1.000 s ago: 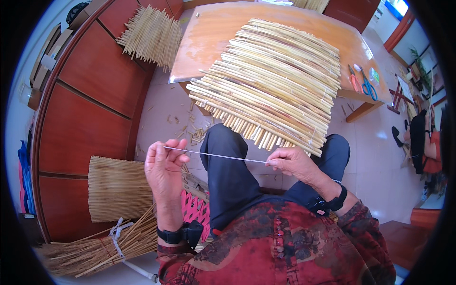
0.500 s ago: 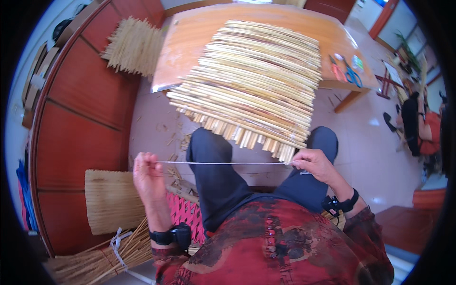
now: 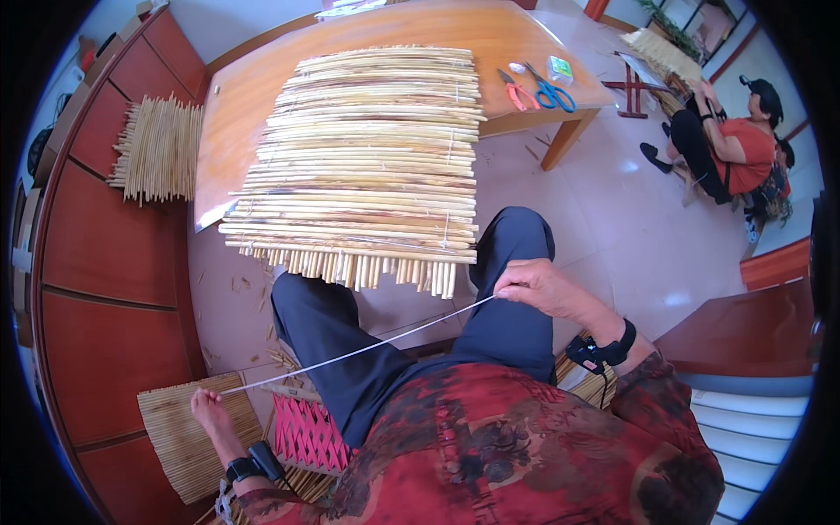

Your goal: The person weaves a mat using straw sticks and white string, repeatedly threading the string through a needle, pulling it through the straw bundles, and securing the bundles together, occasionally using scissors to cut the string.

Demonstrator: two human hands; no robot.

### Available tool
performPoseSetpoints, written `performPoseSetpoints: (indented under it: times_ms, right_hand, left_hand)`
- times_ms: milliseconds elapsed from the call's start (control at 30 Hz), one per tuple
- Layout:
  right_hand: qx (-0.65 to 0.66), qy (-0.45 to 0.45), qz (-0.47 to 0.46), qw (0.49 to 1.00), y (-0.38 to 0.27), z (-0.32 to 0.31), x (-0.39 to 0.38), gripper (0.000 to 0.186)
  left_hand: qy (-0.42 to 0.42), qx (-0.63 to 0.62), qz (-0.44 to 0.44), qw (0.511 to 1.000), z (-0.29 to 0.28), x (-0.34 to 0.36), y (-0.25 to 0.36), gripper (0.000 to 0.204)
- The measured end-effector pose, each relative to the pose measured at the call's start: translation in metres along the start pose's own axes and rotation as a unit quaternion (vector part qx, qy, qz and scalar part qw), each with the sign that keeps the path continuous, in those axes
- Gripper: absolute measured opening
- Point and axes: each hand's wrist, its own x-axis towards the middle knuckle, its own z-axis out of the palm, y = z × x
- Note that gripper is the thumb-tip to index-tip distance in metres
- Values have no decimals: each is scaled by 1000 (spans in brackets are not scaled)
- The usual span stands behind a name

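A white cord point(image 3: 376, 344) is stretched across my lap between my two hands. My left hand point(image 3: 211, 411), low on the left, pinches one end of it. Above my right thigh, my right hand point(image 3: 535, 287) pinches the cord between thumb and fingers. In front of my knees a mat of pale straw-like stalks point(image 3: 367, 157), tied crosswise with thin thread, rests on the table and hangs over its near edge. Short stalk ends poke out along the mat's lower edge, close to my right hand but apart from it.
On the wooden table point(image 3: 254, 79) lie pliers point(image 3: 518, 92), blue-handled scissors point(image 3: 551, 93) and a small green-and-white box point(image 3: 559, 69). Stalk mats point(image 3: 159, 149) stand against red cabinets point(image 3: 114, 227) at left. A pink woven stool point(image 3: 311, 433) is beside me. Another person point(image 3: 744, 144) sits far right.
My left hand has moved down and outward to the left, lengthening the cord, which now slants. The whole view has turned toward the right, bringing the other person more fully into sight.
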Motion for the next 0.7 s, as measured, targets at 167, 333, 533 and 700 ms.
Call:
performPoseSetpoints:
  times_ms: [167, 333, 533, 700]
  right_hand:
    - [-6, 11, -18, 1000, -5, 12, -3, 12]
    - [2, 9, -43, 999, -17, 26, 4, 12]
    - [-12, 4, -83, 996, -31, 40, 13, 13]
    - [-22, 9, -107, 994, -45, 43, 15, 12]
  left_hand:
    - [34, 211, -50, 976, -14, 0, 6, 6]
    - [-156, 745, 308, 571, 48, -25, 2, 36]
    - [-248, 459, 498, 693, 267, -161, 56, 19]
    - [-574, 249, 131, 769, 326, -222, 40, 33]
